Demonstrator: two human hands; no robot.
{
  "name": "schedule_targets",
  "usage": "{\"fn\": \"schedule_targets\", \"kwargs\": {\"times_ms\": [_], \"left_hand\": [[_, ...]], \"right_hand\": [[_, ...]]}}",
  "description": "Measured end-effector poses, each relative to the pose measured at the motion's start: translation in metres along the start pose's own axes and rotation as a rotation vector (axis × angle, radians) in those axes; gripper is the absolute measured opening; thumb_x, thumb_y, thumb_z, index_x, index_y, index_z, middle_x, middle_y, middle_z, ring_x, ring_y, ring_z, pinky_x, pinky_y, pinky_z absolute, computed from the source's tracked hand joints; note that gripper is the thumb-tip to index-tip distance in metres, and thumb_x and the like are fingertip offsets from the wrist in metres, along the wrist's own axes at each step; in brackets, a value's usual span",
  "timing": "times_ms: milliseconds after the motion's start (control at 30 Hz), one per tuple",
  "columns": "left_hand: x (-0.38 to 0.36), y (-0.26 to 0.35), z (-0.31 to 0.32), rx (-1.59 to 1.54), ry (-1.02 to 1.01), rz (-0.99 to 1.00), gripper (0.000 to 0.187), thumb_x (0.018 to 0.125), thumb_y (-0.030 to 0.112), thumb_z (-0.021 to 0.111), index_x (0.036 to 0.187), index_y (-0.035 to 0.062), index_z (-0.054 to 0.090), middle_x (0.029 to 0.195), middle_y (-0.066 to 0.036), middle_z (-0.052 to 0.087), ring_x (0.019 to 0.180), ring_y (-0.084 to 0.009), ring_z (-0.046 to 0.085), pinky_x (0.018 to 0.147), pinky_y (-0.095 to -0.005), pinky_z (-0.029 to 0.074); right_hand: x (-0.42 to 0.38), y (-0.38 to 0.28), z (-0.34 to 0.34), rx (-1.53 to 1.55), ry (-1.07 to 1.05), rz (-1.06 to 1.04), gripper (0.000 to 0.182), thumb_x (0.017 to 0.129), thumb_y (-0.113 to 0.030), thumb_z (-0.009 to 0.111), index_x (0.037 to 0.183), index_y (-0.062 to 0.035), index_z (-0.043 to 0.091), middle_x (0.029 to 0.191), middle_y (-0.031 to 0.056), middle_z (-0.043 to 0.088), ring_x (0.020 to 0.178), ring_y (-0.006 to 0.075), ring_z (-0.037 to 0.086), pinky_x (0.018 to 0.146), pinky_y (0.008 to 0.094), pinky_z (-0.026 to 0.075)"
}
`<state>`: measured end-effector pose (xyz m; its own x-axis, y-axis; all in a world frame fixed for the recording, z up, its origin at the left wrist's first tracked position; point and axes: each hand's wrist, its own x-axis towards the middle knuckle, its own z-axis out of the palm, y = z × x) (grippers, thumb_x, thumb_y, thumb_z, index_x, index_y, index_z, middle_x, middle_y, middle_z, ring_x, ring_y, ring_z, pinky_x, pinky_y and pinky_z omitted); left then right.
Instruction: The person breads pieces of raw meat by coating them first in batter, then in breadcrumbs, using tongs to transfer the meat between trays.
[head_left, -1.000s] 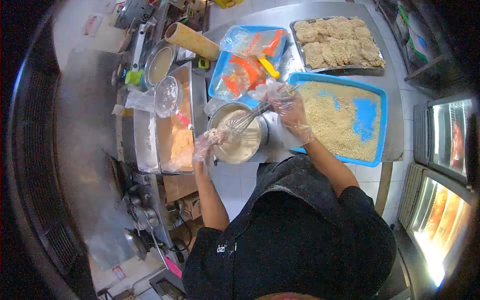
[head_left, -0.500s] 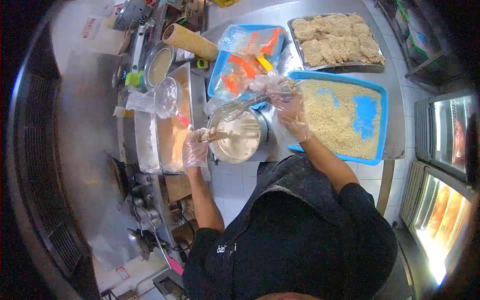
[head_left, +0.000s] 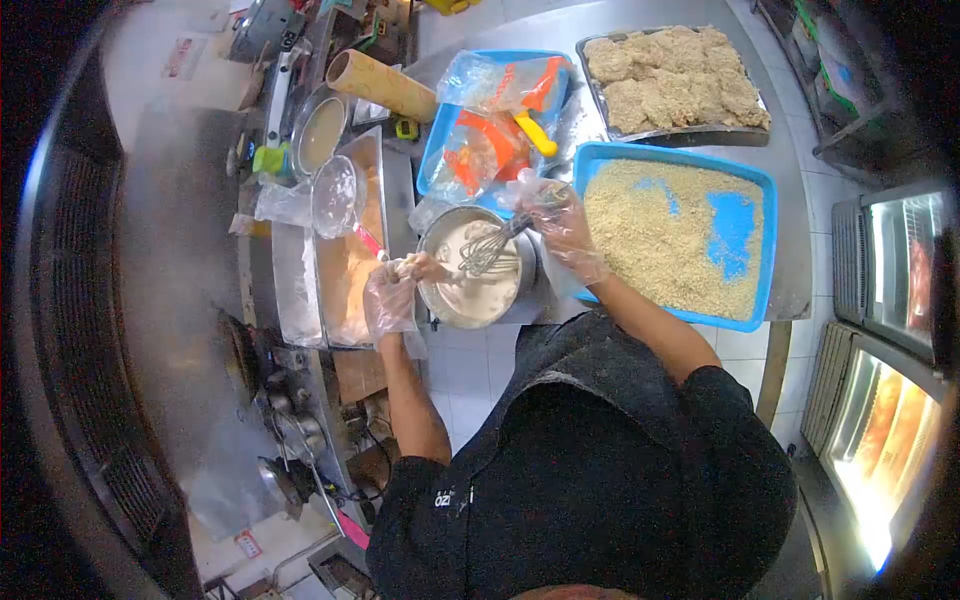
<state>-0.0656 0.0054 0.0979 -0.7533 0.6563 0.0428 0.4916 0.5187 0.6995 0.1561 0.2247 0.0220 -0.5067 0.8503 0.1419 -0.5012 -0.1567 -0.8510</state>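
Observation:
My right hand (head_left: 562, 225), in a clear plastic glove, is closed around the handle of a wire whisk (head_left: 488, 252). The whisk's wires point down to the left into a round metal pot (head_left: 427, 300) of creamy white batter (head_left: 470, 297). At the pot's left rim is my left hand (head_left: 393, 290), also gloved. Its fingers are closed on something pale and pinkish that reaches over the batter; I cannot make out what it is. Just beyond that hand a strainer (head_left: 338, 197) with a red-and-white handle lies across a metal tray of orange-tan powder (head_left: 357, 285).
A blue tray of crumbs (head_left: 665, 250) lies at right, with a metal tray of crumb-coated pieces (head_left: 675, 80) behind it. Another blue tray holds plastic bags (head_left: 490, 140) and a yellow handle (head_left: 535, 134). A film roll (head_left: 380, 84) and a bowl (head_left: 320, 133) stand at the back left.
My right hand has swung the whisk from above the pot's far side down into the batter. My left hand has stayed near the rim, shifting only slightly.

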Motion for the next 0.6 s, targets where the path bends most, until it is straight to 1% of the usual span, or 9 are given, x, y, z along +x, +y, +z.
{"fn": "schedule_targets", "kwargs": {"times_ms": [67,133,167,267,333,367,400,500,600], "left_hand": [[0.004,-0.030,-0.004,-0.005,0.061,-0.013,0.017,0.070,0.012,0.068,0.082,0.0010,0.062,0.075,-0.006,0.063,0.070,-0.0135,0.059,0.061,-0.0282,0.046],[0.005,-0.024,-0.005,0.221,0.101,-0.112,0.019,0.070,0.013,0.068,0.083,0.0008,0.062,0.076,-0.007,0.064,0.070,-0.0151,0.060,0.062,-0.0293,0.047],[0.005,-0.028,-0.005,0.146,0.112,-0.092,0.020,0.071,0.013,0.068,0.085,0.0007,0.062,0.078,-0.008,0.064,0.071,-0.0157,0.060,0.063,-0.0296,0.047],[0.002,-0.038,-0.002,-0.030,0.118,-0.069,0.022,0.072,0.013,0.067,0.088,0.0001,0.061,0.080,-0.008,0.064,0.072,-0.0161,0.060,0.065,-0.0294,0.048],[0.002,-0.027,0.001,-0.083,0.099,-0.108,0.023,0.073,0.012,0.066,0.090,-0.0007,0.060,0.081,-0.008,0.064,0.072,-0.0145,0.059,0.066,-0.0277,0.048],[0.002,-0.023,0.001,-0.153,0.049,-0.065,0.022,0.073,0.011,0.066,0.090,-0.0009,0.059,0.081,-0.007,0.063,0.073,-0.0137,0.059,0.066,-0.0269,0.048],[0.003,-0.019,0.001,-0.221,-0.001,-0.022,0.022,0.073,0.010,0.066,0.090,-0.0011,0.059,0.081,-0.007,0.063,0.073,-0.0129,0.058,0.066,-0.0261,0.047],[-0.004,0.005,0.002,-0.320,-0.035,0.016,0.019,0.074,0.006,0.064,0.090,-0.0016,0.058,0.081,-0.006,0.061,0.074,-0.0113,0.057,0.066,-0.0239,0.047],[-0.009,0.032,-0.004,-0.359,-0.076,0.048,0.017,0.074,0.003,0.063,0.089,-0.0021,0.057,0.082,-0.005,0.060,0.075,-0.0117,0.056,0.068,-0.0239,0.046]], "right_hand": [[-0.001,-0.006,-0.001,0.224,0.021,0.034,0.028,0.082,-0.004,0.059,0.106,0.0002,0.046,0.091,0.0093,0.062,0.086,0.0170,0.061,0.074,0.0296,0.052],[-0.001,-0.027,-0.001,0.107,0.011,0.083,0.028,0.082,-0.004,0.059,0.106,0.0001,0.045,0.091,0.0098,0.062,0.086,0.0183,0.061,0.075,0.0305,0.052],[-0.001,-0.040,-0.001,0.047,0.009,0.106,0.027,0.082,-0.004,0.059,0.106,0.0000,0.045,0.091,0.0100,0.062,0.086,0.0190,0.062,0.075,0.0309,0.053],[0.000,-0.078,0.017,0.101,0.043,0.105,0.012,0.079,-0.005,0.063,0.088,-0.0035,0.055,0.083,0.0045,0.061,0.073,0.0124,0.059,0.064,0.0259,0.048],[0.001,-0.078,0.020,-0.130,-0.078,-0.026,0.023,0.081,-0.005,0.061,0.100,-0.0027,0.049,0.087,0.0065,0.061,0.077,0.0143,0.060,0.065,0.0255,0.050],[0.002,-0.077,0.022,-0.246,-0.138,-0.093,0.028,0.082,-0.006,0.060,0.106,-0.0022,0.046,0.088,0.0075,0.062,0.079,0.0153,0.061,0.066,0.0253,0.051],[0.001,-0.058,0.026,0.061,-0.142,0.027,0.029,0.082,-0.007,0.061,0.107,-0.0047,0.046,0.087,0.0067,0.062,0.077,0.0124,0.060,0.063,0.0226,0.050],[0.007,-0.041,0.026,0.110,-0.160,0.063,0.029,0.082,-0.008,0.061,0.107,-0.0064,0.046,0.087,0.0073,0.062,0.078,0.0128,0.061,0.063,0.0240,0.051],[0.007,-0.035,0.025,0.260,-0.086,0.194,0.029,0.083,-0.008,0.060,0.108,-0.0071,0.046,0.086,0.0074,0.062,0.078,0.0138,0.062,0.063,0.0258,0.052]]}}
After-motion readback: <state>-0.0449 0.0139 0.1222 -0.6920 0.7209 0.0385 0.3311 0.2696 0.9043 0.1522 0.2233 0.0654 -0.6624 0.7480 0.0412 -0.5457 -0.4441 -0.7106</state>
